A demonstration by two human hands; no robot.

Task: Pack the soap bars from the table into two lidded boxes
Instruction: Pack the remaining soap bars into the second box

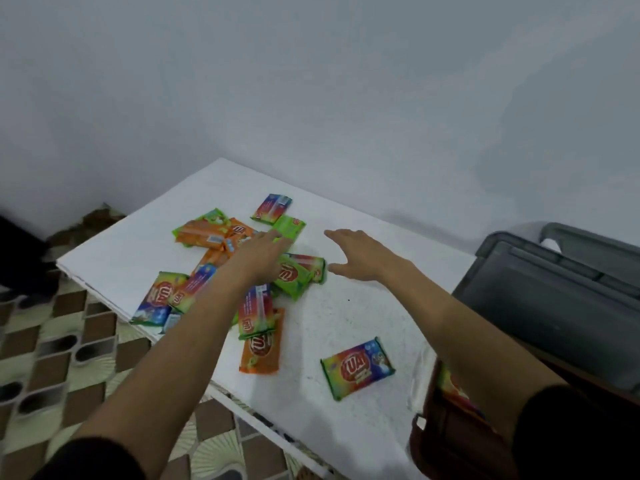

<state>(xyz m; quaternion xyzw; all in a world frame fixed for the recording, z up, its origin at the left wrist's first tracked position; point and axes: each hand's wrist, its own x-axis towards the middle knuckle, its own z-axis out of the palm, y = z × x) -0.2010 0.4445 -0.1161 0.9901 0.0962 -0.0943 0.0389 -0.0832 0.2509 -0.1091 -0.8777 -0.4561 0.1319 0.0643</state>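
Observation:
Several wrapped soap bars in green, orange and rainbow packets lie scattered on the white table [363,317]. My left hand [258,256] stretches flat over the pile, its fingers above a green bar [291,226]. My right hand [360,252] hovers open just right of another green bar [294,275], holding nothing. One rainbow bar [356,367] lies alone near the front edge. A grey box [554,306] stands at the right, beyond the table's edge. A brown box [450,441] low at the right holds a rainbow bar [457,389].
A white wall rises behind the table. The floor on the left has brown and cream patterned tiles [52,358]. A dark object [20,258] sits at the far left.

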